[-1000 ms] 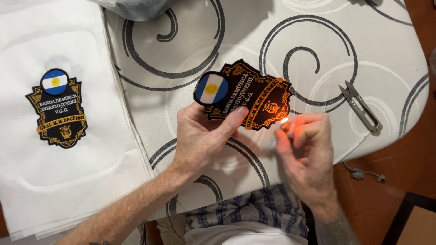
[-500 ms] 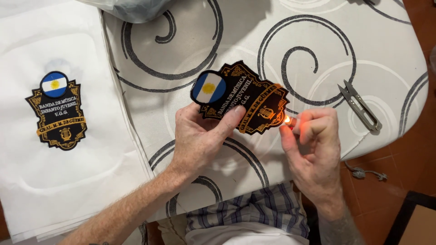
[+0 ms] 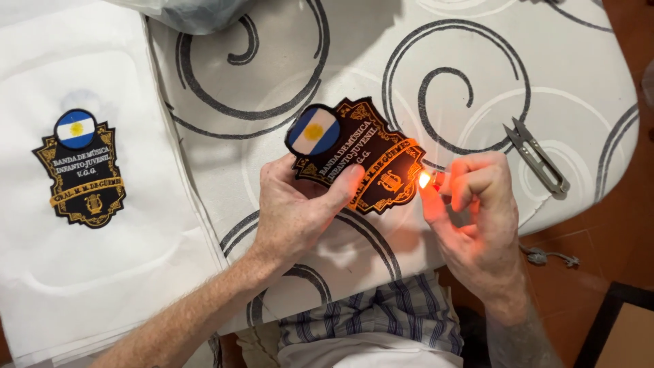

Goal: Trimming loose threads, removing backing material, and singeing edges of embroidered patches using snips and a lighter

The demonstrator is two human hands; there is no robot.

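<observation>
The left hand (image 3: 296,211) pinches a black embroidered patch (image 3: 357,153) near the middle of the frame, thumb pressed flat on its face and the other fingers curled underneath. The patch is shield-shaped with gold trim and lettering, and it carries a round blue and white badge with a yellow sun at its upper left corner. It is held tilted, just above the table.

The right hand (image 3: 477,211) is clenched around a small lighter (image 3: 439,180), most of which is hidden inside the fist. A little flame (image 3: 424,180) burns at the lighter's tip, right at the lower right edge of the patch, and it throws an orange glow over the fingers and the near corner of the patch.

Below both hands lies a white tablecloth (image 3: 381,54) with grey spiral swirls. To the right of the right hand, well apart from it, a pair of small metal thread snips (image 3: 538,158) rests on the cloth near the table's edge.

At the left of the frame lies a stack of white fabric (image 3: 88,286), and on it sits a second patch (image 3: 80,167) of the same design, flat and upright. At the bottom centre shows the person's plaid shirt (image 3: 381,320). A reddish floor (image 3: 613,225) shows at the right.
</observation>
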